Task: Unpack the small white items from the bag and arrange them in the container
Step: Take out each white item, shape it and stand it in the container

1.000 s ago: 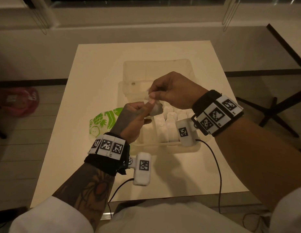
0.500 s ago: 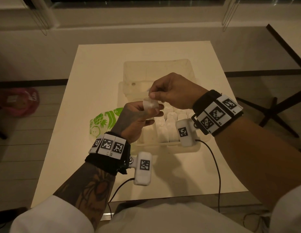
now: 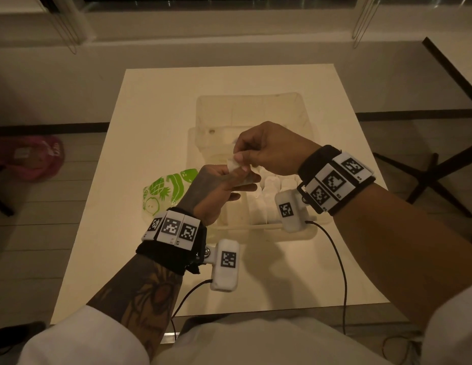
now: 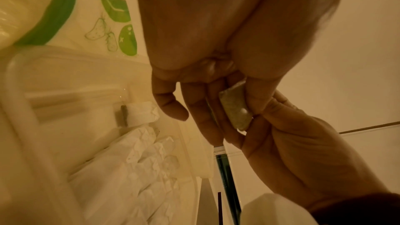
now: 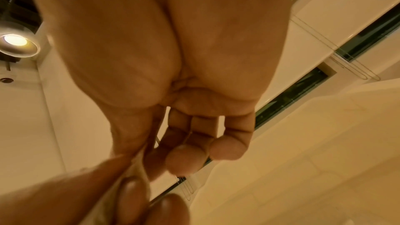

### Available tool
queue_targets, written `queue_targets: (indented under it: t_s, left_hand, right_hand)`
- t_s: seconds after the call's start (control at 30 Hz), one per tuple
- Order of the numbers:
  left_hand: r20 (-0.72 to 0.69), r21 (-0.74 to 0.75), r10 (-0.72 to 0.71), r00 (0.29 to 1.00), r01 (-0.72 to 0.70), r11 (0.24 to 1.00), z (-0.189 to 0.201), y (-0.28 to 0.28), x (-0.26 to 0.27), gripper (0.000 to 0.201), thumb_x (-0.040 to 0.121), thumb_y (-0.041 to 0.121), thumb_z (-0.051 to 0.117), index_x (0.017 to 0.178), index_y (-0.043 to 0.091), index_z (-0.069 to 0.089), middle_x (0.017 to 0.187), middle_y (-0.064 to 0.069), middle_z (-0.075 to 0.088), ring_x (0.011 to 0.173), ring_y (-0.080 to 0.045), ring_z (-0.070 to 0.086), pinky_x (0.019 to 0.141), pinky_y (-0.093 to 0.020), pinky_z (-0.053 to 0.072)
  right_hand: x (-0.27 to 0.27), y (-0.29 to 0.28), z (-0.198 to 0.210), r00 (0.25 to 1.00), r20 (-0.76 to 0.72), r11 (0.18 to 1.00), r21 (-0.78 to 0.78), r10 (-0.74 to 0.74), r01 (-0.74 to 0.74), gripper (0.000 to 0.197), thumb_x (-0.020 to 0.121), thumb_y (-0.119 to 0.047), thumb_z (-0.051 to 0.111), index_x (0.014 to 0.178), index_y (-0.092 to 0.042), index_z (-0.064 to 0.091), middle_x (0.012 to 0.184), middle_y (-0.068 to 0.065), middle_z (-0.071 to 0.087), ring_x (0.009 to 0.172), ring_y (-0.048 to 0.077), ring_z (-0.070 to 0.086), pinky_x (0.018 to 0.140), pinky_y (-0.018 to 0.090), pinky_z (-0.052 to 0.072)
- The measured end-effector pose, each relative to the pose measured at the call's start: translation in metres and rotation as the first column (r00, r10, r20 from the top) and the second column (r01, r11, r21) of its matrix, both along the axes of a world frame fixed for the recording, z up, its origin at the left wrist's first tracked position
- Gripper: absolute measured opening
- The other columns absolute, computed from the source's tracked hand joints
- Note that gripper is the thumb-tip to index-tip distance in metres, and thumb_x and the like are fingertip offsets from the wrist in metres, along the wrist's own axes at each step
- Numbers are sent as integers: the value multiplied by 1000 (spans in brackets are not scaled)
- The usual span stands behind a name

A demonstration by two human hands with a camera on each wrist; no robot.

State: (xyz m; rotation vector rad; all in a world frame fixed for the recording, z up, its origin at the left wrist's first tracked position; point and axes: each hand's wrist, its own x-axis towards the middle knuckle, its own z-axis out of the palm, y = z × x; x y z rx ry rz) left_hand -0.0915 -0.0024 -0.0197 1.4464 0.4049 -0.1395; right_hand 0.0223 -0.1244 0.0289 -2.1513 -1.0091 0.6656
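A small white packet (image 3: 233, 164) is held above the clear plastic container (image 3: 256, 228). My left hand (image 3: 240, 177) grips it from below between thumb and fingers. My right hand (image 3: 240, 159) pinches its top end from the right. In the left wrist view the packet (image 4: 234, 107) lies flat against my left fingers (image 4: 203, 117), with the right hand (image 4: 292, 143) meeting it. In the right wrist view it (image 5: 134, 168) shows as a blurred pale strip. Several white items (image 3: 267, 204) lie in rows in the container. The bag (image 3: 161, 193), clear with green fruit prints, lies to the left.
The container's open lid (image 3: 253, 109) lies flat behind it on the white table (image 3: 163, 101). Cables run from the wrist cameras over the table's near edge. A pink bag (image 3: 32, 156) lies on the floor at left and a dark table base (image 3: 427, 177) stands at right.
The packet has risen a little and shifted left between the hands. My right fingers have moved from its side to pinching its top end. Both wrists stay almost in place.
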Motion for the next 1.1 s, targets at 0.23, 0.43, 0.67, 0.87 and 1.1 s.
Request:
queue_targets:
  t_s: [0.23, 0.43, 0.67, 0.87, 1.1]
  left_hand:
    - [-40, -78, 51, 998, -54, 995, -7, -1, -1, 19, 93, 28, 61, 98, 13, 71, 99, -3, 75, 89, -16, 71, 72, -30, 44]
    - [-72, -7, 127, 989, -128, 992, -14, 1, -5, 19, 89, 24, 67, 103, 12, 71, 96, -2, 76, 83, -12, 71, 69, -28, 46]
    - [-105, 38, 162, 981, -159, 987, -24, 4, -12, 12, 89, 21, 68, 98, 15, 71, 91, 0, 76, 79, -12, 70, 66, -27, 47]
    - [-113, 47, 162, 980, -157, 986, -28, 10, -14, 20, 87, 24, 70, 105, 15, 70, 94, 0, 76, 84, -16, 73, 66, -29, 48]
    - [-164, 92, 250, 954, -237, 967, -40, 26, -33, 19, 90, 8, 62, 108, 12, 63, 89, -4, 76, 79, -23, 74, 60, -28, 49]
  right_hand:
    - [6, 1, -7, 997, 14, 997, 14, -72, 72, 8, 89, -21, 67, 84, -19, 73, 91, 3, 73, 83, 22, 68, 78, 41, 58]
    - [8, 5, -13, 998, 9, 997, -32, -69, 69, 7, 88, -15, 68, 83, -18, 70, 74, -4, 69, 65, 7, 60, 68, 27, 54]
    - [10, 17, -22, 999, 32, 992, -122, 0, 4, 2, 86, -18, 70, 88, -20, 70, 71, -10, 65, 59, -1, 56, 61, 17, 44]
    - [9, 23, -37, 999, 33, 979, -202, 1, 6, 8, 87, -17, 70, 83, -24, 66, 68, -12, 59, 56, -1, 52, 53, 9, 37]
    - [15, 31, -68, 992, 91, 958, -265, -85, 106, 4, 86, -14, 69, 89, -17, 71, 71, -12, 59, 64, -1, 51, 61, 14, 37]
